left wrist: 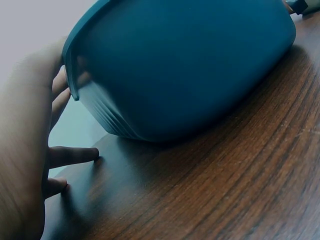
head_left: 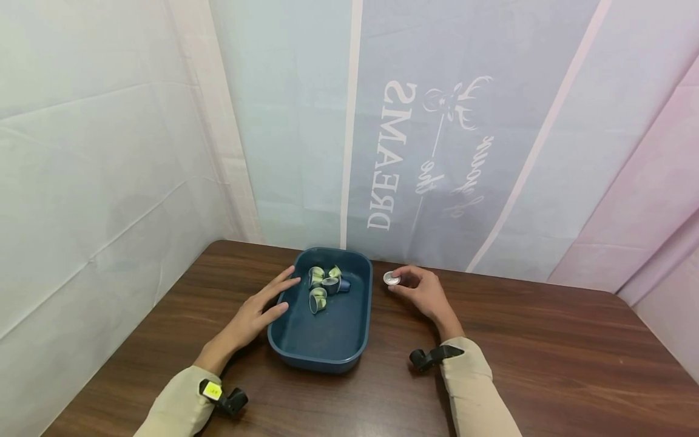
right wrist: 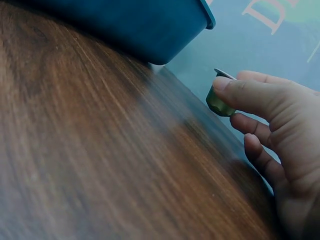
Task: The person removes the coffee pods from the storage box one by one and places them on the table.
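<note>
A dark blue plastic basin (head_left: pixel 319 362) stands on the table, holding several coffee capsules in its far half: light green ones (head_left: pixel 317 300) and a dark blue one (head_left: pixel 343 284). At its left rim is my left hand (head_left: pixel 252 314), fingers spread and fairly straight. The left wrist view has some of those fingers (left wrist: pixel 75 155) reaching down to the table beside the basin wall. To the right of the basin, my right hand (head_left: pixel 425 294) pinches a green capsule (right wrist: pixel 218 102) between thumb and fingers. Its silver lid (head_left: pixel 391 278) faces up, and the capsule is close over the table.
The brown wood-grain table (head_left: pixel 546 352) extends to both sides of the basin. Behind it hangs a printed curtain (head_left: pixel 295 133), with a pale cloth (head_left: pixel 98 182) along the left side. Each wrist carries a black camera mount (head_left: pixel 434 358).
</note>
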{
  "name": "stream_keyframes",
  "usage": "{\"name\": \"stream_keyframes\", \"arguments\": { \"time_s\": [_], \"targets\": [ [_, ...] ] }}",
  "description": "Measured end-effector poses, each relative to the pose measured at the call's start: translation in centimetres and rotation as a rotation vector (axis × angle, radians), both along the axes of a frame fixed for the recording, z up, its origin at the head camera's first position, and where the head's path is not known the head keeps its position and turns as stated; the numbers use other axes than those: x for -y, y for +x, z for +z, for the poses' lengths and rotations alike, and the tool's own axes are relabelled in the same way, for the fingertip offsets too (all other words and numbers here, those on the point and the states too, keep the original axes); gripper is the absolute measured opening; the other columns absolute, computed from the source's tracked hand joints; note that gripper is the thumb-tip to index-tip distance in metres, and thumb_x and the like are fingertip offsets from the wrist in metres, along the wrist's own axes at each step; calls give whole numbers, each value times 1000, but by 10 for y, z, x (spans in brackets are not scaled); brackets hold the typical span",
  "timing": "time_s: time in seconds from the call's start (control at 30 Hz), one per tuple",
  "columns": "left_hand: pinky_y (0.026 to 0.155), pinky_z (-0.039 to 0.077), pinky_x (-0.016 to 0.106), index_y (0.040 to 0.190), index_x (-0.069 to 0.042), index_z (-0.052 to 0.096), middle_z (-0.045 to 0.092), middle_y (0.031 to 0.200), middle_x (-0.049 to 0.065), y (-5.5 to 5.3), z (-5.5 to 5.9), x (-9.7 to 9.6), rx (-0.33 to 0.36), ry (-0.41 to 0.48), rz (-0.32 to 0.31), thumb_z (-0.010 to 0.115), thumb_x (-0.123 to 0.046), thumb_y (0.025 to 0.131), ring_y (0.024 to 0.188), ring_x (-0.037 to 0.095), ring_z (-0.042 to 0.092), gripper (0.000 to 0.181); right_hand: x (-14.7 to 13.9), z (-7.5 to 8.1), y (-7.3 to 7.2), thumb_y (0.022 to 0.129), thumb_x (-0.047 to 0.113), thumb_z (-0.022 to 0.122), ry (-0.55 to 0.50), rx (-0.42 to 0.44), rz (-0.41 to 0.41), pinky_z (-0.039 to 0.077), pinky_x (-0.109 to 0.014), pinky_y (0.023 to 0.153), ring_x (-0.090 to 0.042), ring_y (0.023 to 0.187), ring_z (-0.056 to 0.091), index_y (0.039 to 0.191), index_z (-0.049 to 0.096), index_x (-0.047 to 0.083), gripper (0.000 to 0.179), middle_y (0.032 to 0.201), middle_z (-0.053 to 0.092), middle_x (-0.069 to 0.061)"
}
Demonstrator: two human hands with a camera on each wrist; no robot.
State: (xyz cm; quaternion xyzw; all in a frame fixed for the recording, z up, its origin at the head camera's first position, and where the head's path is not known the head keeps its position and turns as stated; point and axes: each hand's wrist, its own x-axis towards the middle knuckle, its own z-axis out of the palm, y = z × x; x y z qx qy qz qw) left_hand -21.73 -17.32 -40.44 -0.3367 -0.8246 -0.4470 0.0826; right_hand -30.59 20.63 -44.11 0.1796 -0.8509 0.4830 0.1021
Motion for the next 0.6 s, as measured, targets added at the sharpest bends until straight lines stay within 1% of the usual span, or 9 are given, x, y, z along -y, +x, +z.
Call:
{"name": "stream_keyframes", "arguments": {
  "time_s": [0.37, 0.6],
  "targets": [
    [101, 23, 66, 142, 1, 42, 23, 154, 22, -1, -1, 1, -1, 2, -5, 50, -3, 96, 138, 43, 22, 47, 0, -1, -1, 77, 19, 82, 35, 14, -7, 52, -31, 71, -16, 80, 64, 97, 70, 18, 23, 95, 67, 1],
    [102, 23, 66, 142, 1, 43, 23, 154, 21, 0, -1, 1, 5, 4, -5, 50, -3, 96, 139, 42, 22, 46, 1, -1, 1, 78, 17, 81, 44, 46, -9, 53, -32, 72, -15, 79, 65, 95, 69, 18, 20, 96, 67, 1]
  ]
}}
